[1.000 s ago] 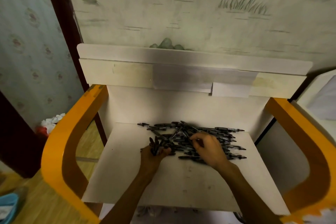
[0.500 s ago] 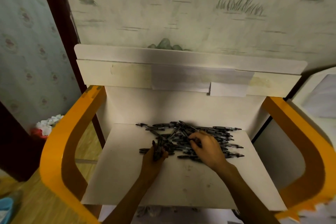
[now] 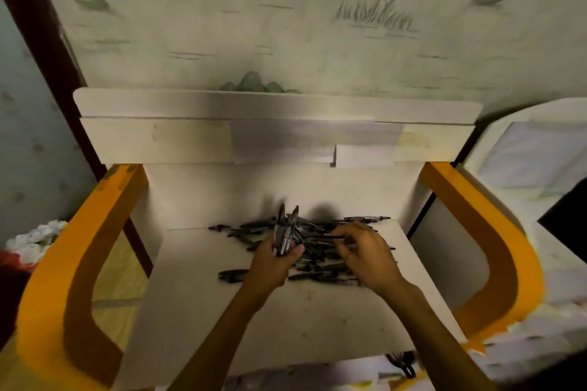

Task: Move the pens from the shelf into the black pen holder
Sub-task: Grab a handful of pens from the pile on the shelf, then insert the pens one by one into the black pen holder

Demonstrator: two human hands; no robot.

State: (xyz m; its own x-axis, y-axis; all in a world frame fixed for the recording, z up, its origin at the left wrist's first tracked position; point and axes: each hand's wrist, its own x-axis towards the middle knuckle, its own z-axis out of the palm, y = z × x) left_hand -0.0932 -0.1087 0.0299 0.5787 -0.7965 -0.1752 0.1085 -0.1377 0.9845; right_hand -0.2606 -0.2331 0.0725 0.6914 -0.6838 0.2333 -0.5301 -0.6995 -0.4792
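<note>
White shelf (image 3: pixel 286 320), flat board between two orange side frames (image 3: pixel 57 279). Pile of pens (image 3: pixel 320 251) lies at the back of the board, near the rear wall: dark, slim barrels, mostly lying flat with long axes running left-right, some crossed at angles. One pen (image 3: pixel 233 274) lies apart at the pile's front-left, axis left-right. Left hand (image 3: pixel 273 263) grips a bundle of pens (image 3: pixel 286 228), held upright, ends pointing up and away. Right hand (image 3: pixel 365 254) over the pile, fingers curled, pinching a single pen (image 3: pixel 327 236) lying roughly level, left-right.
</note>
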